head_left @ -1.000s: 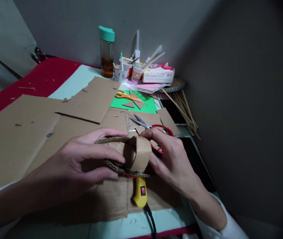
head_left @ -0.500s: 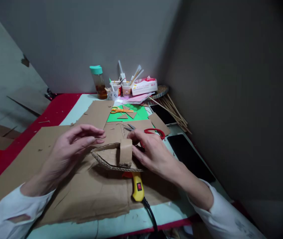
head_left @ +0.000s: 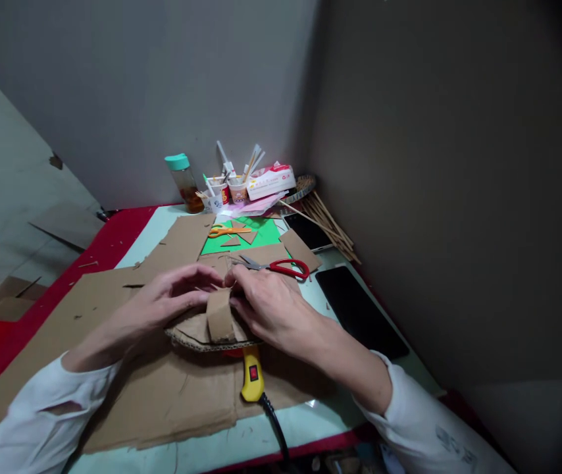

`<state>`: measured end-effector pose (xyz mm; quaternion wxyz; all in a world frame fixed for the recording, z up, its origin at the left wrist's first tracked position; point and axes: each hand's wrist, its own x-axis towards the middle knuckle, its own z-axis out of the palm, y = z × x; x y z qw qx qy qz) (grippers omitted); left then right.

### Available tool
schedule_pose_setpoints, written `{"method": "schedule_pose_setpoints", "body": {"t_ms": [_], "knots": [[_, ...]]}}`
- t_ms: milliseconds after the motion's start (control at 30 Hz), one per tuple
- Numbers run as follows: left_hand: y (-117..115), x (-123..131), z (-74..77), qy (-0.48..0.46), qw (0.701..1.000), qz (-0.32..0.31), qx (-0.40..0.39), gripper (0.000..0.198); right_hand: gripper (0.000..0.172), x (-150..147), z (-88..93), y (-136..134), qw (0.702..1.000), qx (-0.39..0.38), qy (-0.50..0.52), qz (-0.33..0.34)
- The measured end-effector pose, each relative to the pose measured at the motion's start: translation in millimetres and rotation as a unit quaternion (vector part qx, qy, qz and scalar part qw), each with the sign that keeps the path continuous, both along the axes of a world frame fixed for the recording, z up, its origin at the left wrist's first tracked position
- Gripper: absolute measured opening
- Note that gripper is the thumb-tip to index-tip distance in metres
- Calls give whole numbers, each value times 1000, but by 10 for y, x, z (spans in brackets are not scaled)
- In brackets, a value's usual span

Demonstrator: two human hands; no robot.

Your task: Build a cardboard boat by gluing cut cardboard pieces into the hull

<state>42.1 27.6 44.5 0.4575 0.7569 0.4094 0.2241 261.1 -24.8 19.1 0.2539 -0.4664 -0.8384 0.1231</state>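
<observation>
A boat-shaped cardboard piece (head_left: 189,329) with a raised rim and a curved cardboard strip (head_left: 220,317) standing across it lies over a glue gun. My left hand (head_left: 175,293) is closed around the far left side of the piece, its fingertips behind the strip. From the right, my right hand (head_left: 274,306) pinches the piece beside the strip, with thumb and fingers bent together. Both sets of fingertips nearly meet at the strip and are partly hidden. Below the cardboard shows the yellow handle of the glue gun (head_left: 252,385), with a red switch and black cord.
Red-handled scissors (head_left: 288,267) lie just beyond my right hand. A black phone (head_left: 362,311) is at the right. Further back are orange scissors (head_left: 229,231) on a green sheet (head_left: 266,232), a bottle (head_left: 185,184), paper cups (head_left: 238,191) and wooden sticks (head_left: 333,227). Large cardboard (head_left: 157,401) covers the table.
My left hand has moved right and come onto the cardboard piece, where it was apart before. My right hand stays at the strip. The whole view has shifted slightly.
</observation>
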Motion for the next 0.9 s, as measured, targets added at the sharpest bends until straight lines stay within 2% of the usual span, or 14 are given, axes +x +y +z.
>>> {"method": "schedule_pose_setpoints", "body": {"t_ms": [67, 167, 300, 433, 533, 633, 733, 833, 900], "knots": [[-21, -9, 45, 6, 1000, 6, -25, 28, 16, 25, -9, 12, 1000, 9, -3, 3], [-40, 9, 57, 42, 999, 4, -21, 28, 18, 48, -30, 22, 1000, 23, -9, 4], [-35, 39, -36, 76, 996, -38, 10, 25, 19, 31, -30, 11, 999, 41, -27, 6], [-65, 9, -138, 55, 997, -56, 15, 28, 17, -19, -16, -18, 997, 59, -48, 13], [-106, 6, -191, 27, 999, -41, 0, 36, 19, -48, -19, -30, 996, 66, -55, 19], [-126, 26, -211, 16, 1000, -20, -12, 31, 22, -27, -7, -20, 996, 70, -50, 34], [-119, 20, -177, 10, 999, 1, -33, 23, 26, 67, 41, 1, 994, 92, 46, 30], [-102, -29, -107, -9, 998, 28, -47, 21, 24, 186, 105, 24, 975, 103, 196, -35], [-95, -70, -70, -27, 997, 45, -54, 19, 20, 233, 137, 34, 964, 62, 248, -80]]}}
